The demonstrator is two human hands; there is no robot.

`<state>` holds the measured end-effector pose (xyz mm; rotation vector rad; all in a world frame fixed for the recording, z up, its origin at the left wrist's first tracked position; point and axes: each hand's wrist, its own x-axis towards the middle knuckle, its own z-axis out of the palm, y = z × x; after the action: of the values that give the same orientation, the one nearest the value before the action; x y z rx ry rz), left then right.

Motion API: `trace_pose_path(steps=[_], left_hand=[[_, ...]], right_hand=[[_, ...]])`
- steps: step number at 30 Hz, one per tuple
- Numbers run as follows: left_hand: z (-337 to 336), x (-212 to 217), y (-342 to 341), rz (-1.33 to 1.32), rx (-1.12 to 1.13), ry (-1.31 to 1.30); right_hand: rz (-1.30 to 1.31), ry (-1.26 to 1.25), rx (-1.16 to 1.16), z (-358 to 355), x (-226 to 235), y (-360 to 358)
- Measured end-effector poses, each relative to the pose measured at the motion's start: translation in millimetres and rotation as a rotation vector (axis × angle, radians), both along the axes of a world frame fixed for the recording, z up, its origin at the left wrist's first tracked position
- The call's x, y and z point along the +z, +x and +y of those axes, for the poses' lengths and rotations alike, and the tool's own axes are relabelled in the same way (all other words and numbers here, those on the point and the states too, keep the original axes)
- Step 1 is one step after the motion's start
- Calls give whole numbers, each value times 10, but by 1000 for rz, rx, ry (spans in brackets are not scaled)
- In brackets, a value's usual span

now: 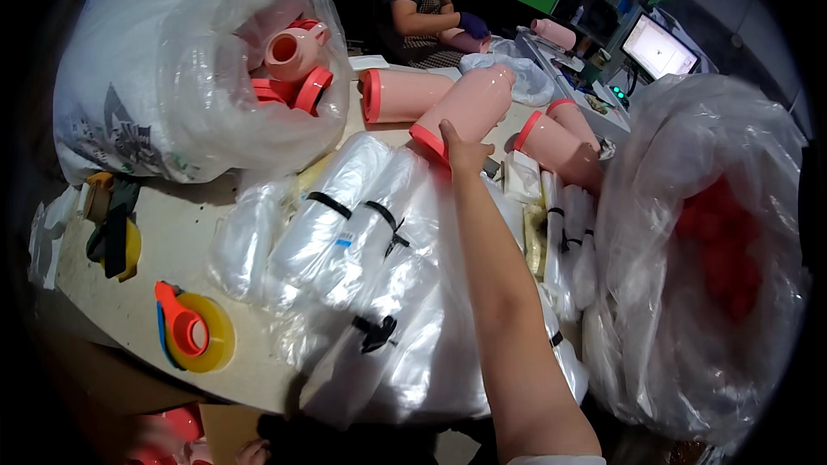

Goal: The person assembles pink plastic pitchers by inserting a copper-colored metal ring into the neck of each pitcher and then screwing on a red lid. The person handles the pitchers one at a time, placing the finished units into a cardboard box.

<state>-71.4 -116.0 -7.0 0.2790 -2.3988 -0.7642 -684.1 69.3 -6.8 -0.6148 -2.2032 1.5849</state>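
Observation:
My right hand (467, 153) reaches across the table and is closed on the red-rimmed base of a pink bottle (469, 103). The thumb lies along the bottle's near side; the other fingers are mostly hidden. The bottle is tilted, its neck toward the far right. Beside it lies another pink bottle (409, 95), and more pink bottles (558, 151) lie to the right. At the lower edge, only a bit of my left hand (250, 453) shows, next to a cardboard box (226, 432) with pink and red parts; its fingers are unclear.
Clear plastic bags (345, 207) in tied bundles cover the table's middle. A big sack (129, 77) of pink parts stands left, a clear bag (637, 293) with red pieces right. Tape rolls (215, 336) lie at left. A gloved co-worker (413, 9) sits across the table.

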Motion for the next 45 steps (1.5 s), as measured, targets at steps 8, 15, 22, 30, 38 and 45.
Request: trace_pose_path(steps=[8,15,22,30,38,45], left_hand=[[332,337,-626,60,-249,208],[438,58,-822,-401,-607,1481],[1178,325,235,-394,-653,1684],[1055,465,609,-629,-448,983],[1359,965,591,-616,-397,1044],[1580,1075,786,-606,-326,1038]], right_hand=[[349,-421,654,796,329,1545],[345,-208,1213,1811,440,4799],[-306,-749,1281,2200,145,6786],[80,146,-74,3913,1067,7067],[-449,1187,-129,6594,1088,7061],[-426,1162,-192,6371,1171,7004]])
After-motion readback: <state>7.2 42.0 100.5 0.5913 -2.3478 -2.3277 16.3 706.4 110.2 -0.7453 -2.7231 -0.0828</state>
